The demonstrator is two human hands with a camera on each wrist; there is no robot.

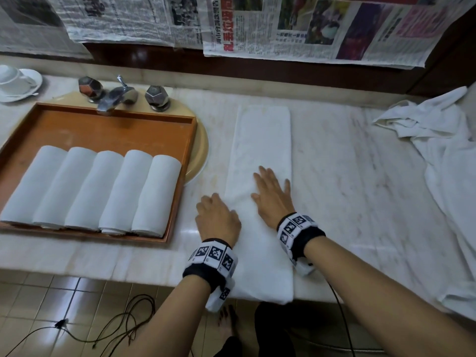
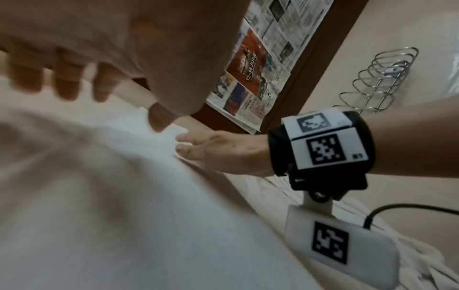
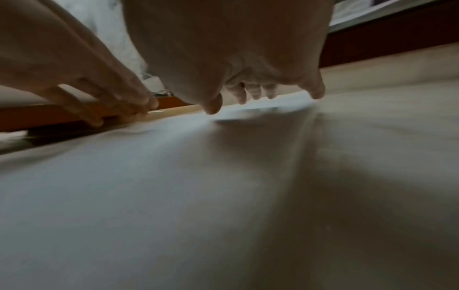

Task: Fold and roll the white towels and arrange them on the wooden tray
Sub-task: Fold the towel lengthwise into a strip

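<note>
right hand [image 1: 271, 195] lay flat, fingers spread straight, pressing the folded towel [image 1: 262, 150] on the counter [image 1: 360, 176]. left hand [image 1: 217, 217] sat at the towel's left edge, fingers bent loosely down onto it, gripping nothing. five rolled towels [image 1: 95, 191] lined the tray [image 1: 116, 124] to the left. only the left wrist view caught a wire rack [image 2: 377, 78] on the wall; only the head view showed the loose towels [image 1: 443, 140] heaped far right.

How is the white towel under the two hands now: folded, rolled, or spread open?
Folded, not rolled: the white towel lies flat as a long narrow strip on the marble counter, the right hand flat on it.
</note>
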